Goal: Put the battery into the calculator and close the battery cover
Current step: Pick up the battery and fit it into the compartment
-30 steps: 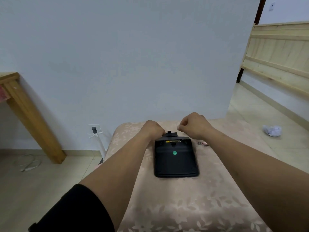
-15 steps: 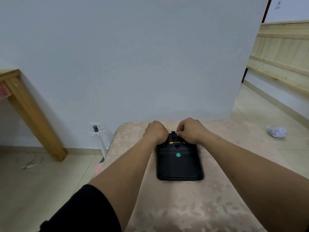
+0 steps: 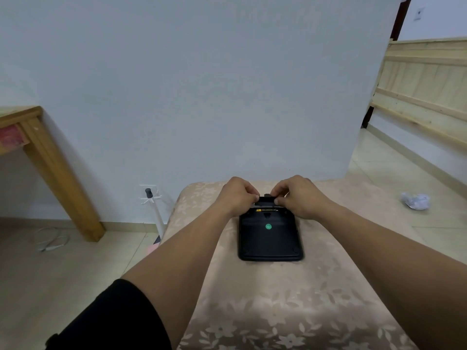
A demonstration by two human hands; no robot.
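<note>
A black calculator [image 3: 270, 238] lies face down on a beige floral cushion [image 3: 265, 299], a green sticker on its back. At its far end the battery slot shows a battery [image 3: 266, 210] with a yellow end lying in it. The black battery cover [image 3: 266, 201] sits tilted just above the slot. My left hand [image 3: 237, 197] pinches the cover's left end and my right hand [image 3: 298, 198] pinches its right end. Both hands hide the calculator's far corners.
A white wall stands right behind the cushion. A wooden table leg [image 3: 58, 173] is at the left, a white stand [image 3: 154, 210] beside the cushion. A crumpled paper [image 3: 415, 200] lies on the tiled floor at the right, near a wooden bed frame [image 3: 424, 92].
My hands have come together from apart onto the far end of the calculator and now hold the battery cover over the slot. The small item to the right of the calculator is no longer seen.
</note>
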